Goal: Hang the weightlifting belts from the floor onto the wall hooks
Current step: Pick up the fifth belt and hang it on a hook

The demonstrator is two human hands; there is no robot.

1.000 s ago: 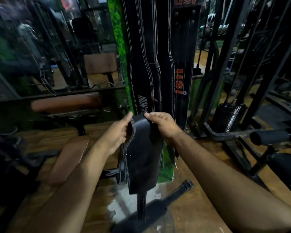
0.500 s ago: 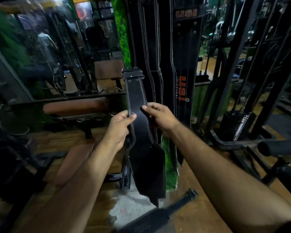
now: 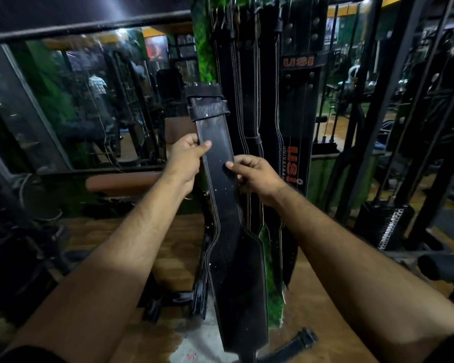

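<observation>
Both hands are up in front of the green wall post, and between them hangs a long black leather weightlifting belt with pale stitching [image 3: 228, 205]. The left hand [image 3: 185, 158] pinches its left edge, thumb across the front face; the right hand [image 3: 257, 174] clamps the right edge a little lower, fingers wrapped behind. So both are grasping the belt, neither released.

The belt stands nearly upright, its buckle end with the worn leather keeper loop [image 3: 210, 111] at the top, its wide back panel hanging low over the wooden floor [image 3: 312, 297]. It holds its shape rather than flopping, so I'd call it thick, stiff hide, fairly heavy, with the weight in that broad lower part. The narrow strap is the sensible place to grip, as here; the glossy face looks slick, so a firm pinch matters. The buckle is probably what catches the hook.

No real containers here; the rack is the holder. Several dark stitched belts [image 3: 247, 87] already hang there, beside a black belt lettered USI in orange [image 3: 296, 106]. The hooks themselves are hard to make out. Another black strap [image 3: 296, 343] lies on the floor, near the post's foot.
</observation>
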